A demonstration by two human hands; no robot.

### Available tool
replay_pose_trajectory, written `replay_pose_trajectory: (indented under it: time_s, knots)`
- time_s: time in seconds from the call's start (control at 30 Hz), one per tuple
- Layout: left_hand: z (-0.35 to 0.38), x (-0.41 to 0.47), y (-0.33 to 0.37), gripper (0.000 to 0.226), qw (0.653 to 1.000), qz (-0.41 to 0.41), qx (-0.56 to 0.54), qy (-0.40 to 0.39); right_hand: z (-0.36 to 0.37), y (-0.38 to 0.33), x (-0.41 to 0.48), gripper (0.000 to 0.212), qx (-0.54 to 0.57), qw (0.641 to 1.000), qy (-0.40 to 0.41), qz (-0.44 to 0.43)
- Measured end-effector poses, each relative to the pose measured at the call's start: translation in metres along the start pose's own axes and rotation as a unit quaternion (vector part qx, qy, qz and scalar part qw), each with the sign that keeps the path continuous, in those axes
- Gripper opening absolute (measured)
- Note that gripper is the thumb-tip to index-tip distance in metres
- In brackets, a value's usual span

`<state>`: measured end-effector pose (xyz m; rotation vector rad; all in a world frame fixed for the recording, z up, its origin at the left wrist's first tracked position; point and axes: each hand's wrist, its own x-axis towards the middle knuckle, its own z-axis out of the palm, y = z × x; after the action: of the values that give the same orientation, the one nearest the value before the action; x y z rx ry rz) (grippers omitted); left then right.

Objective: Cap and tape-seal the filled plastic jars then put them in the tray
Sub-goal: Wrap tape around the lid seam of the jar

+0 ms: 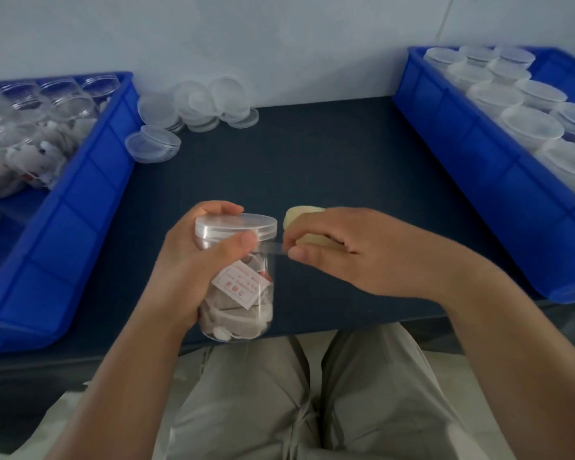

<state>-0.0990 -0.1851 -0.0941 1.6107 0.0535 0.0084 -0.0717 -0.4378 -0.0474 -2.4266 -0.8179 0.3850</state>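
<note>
Your lap, in light grey trousers (279, 410), fills the near edge of the view, with both bare forearms reaching out over it. Your left hand (186, 270) grips the jar (246, 293) just past the near edge of the dark table (296, 154), fingers wrapped round its far side and the thumb pressed on the seam below the cap (236, 225). The jar is clear plastic, held roughly upright with a slight tilt, and is filled with grey sachets and a white label with red print. The cap is seated on top. A clear tape strip (271, 249) runs from under your left thumb across to your right hand (356, 254), just right of the jar. That hand's fingers are curled round a pale yellowish tape roll (301, 215), which they mostly hide, and the strip comes off between the fingertips. On the left stands a blue tray (90, 180) holding uncapped jars (30, 127) with similar contents. Loose lids (196, 104) lie in a heap at the far side of the table against the wall, beside that tray's far corner. On the right a second blue tray (478, 167) holds capped jars (528, 124) in rows. Whether those are taped cannot be told from this view.
</note>
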Motion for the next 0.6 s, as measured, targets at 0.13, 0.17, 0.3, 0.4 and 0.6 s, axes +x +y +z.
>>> replay_pose_trajectory:
  time_s: [0.13, 0.17, 0.3, 0.4, 0.6]
  knots:
    - [-0.002, -0.001, 0.001, 0.081, 0.985, -0.033, -0.142, -0.094, -0.016, 0.004, 0.001, 0.031, 0.011, 0.999, -0.013, -0.030]
    - [-0.004, -0.001, 0.002, 0.094, 0.980, -0.037, -0.159, -0.114, -0.019, 0.006, 0.002, 0.031, 0.010, 0.999, -0.014, -0.034]
    - [-0.003, 0.001, 0.001, 0.114, 0.975, -0.032, -0.156, -0.156, -0.010, 0.007, 0.010, 0.021, 0.012, 0.999, 0.007, -0.035]
    - [-0.005, 0.004, -0.001, 0.107, 0.979, -0.013, -0.140, -0.145, 0.005, 0.005, 0.010, 0.027, 0.011, 0.997, 0.079, -0.023]
    - [-0.006, 0.008, -0.011, 0.087, 0.995, 0.031, -0.015, -0.096, 0.038, -0.003, 0.010, 0.030, -0.097, 0.980, 0.167, 0.047]
